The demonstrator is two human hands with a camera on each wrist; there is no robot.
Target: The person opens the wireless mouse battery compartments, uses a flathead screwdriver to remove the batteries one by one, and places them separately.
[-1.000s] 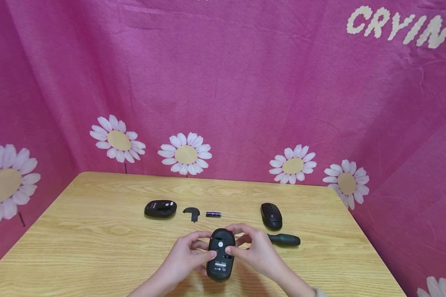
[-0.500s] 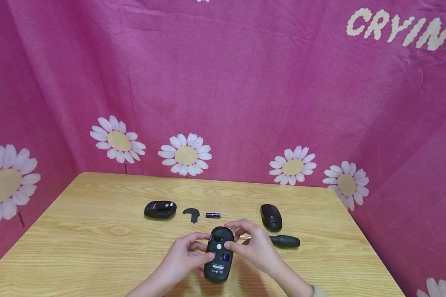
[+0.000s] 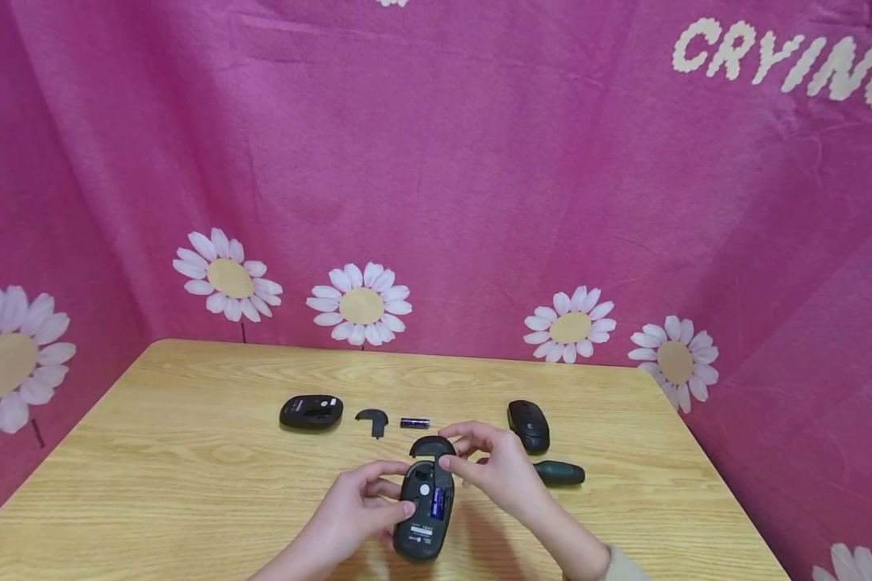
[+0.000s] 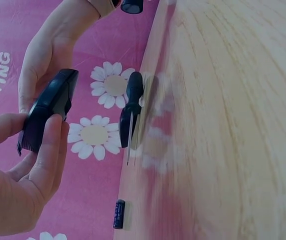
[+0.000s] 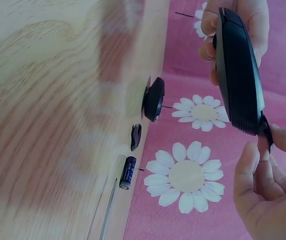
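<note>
My left hand grips a black computer mouse by its sides, above the table, underside up. Inside its bay a blue battery shows. A black battery cover, curved with a tongue, is pinched between thumb and fingers of my right hand. The cover is slid partly off the mouse's far end, with its tongue still over the bay. In the right wrist view the cover tilts out from the end of the mouse.
On the wooden table lie an upturned mouse with an open bay, a loose battery cover and a loose battery. Another mouse sits upright at right, near a screwdriver. A pink curtain hangs behind.
The right hand has drawn the cover away from the mouse toward the far side, exposing the battery. The left hand and the mouse have shifted slightly toward the near left.
</note>
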